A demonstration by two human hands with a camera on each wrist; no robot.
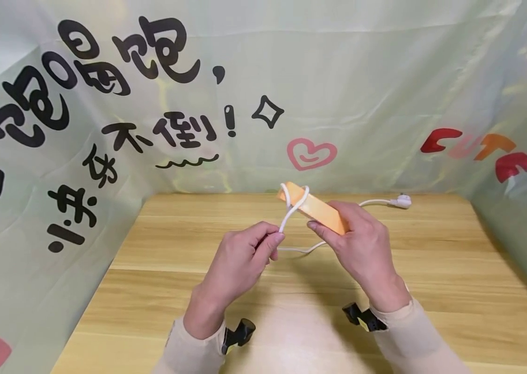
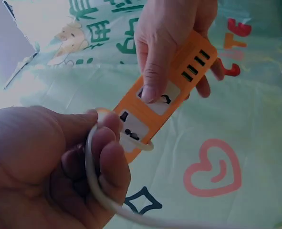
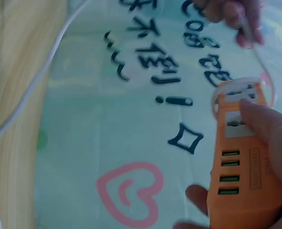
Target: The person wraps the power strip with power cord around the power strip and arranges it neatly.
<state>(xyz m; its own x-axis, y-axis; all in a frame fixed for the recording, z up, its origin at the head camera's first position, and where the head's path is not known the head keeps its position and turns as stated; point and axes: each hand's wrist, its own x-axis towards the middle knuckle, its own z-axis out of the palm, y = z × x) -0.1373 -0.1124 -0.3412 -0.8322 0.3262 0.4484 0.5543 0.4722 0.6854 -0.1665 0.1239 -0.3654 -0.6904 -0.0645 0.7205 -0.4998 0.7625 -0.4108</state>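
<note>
An orange power strip [image 1: 321,210] with white socket faces and several USB ports is held up over the table by my right hand [image 1: 363,244], thumb on one face and fingers behind. My left hand [image 1: 244,254] pinches the strip's white cord [image 1: 294,209] between thumb and fingertips. A turn of the cord loops around the strip's far end, as the right wrist view also shows at the power strip [image 3: 241,157]. In the left wrist view the cord [image 2: 90,167] runs on down past the curled fingers of the left hand [image 2: 50,157].
The wooden table [image 1: 160,306] stretches below both hands. Toward its back right lies the white plug [image 1: 402,201] on the cord's end. A pale printed cloth [image 1: 375,93] with black lettering and pink hearts hangs behind and at the sides.
</note>
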